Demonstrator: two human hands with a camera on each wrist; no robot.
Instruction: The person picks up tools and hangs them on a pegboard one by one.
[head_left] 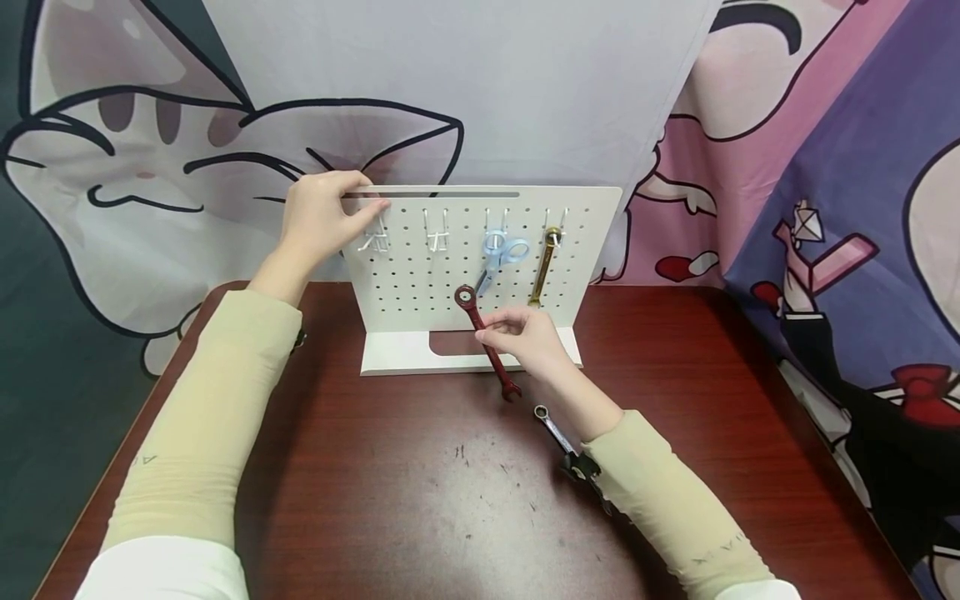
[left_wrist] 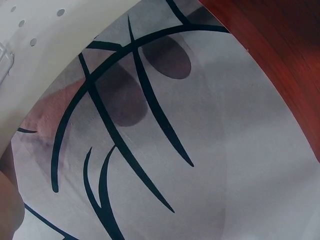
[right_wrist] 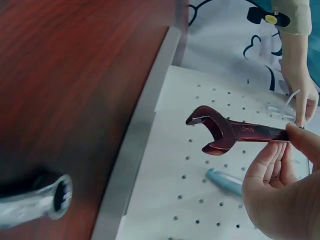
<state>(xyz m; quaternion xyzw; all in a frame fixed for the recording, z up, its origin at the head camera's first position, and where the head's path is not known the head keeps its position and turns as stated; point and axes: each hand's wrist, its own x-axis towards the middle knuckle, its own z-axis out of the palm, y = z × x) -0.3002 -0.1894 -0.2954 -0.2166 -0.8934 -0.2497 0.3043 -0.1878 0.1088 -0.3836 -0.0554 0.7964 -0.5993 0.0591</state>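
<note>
My left hand grips the upper left corner of a white pegboard, thumb on the front face and fingers at the top edge. In front of the board, my right hand pinches a dark red combination wrench by its shaft. Its ring end points up and left, its open-ended jaw down toward the table; the right wrist view shows that jaw on the red wrench close up. Light blue scissors and a gold wrench hang on the board's right half.
Two white hooks, a left hook and a middle hook, hold nothing. On the brown table, a silver wrench lies beside the right sleeve. A printed cloth hangs behind the board.
</note>
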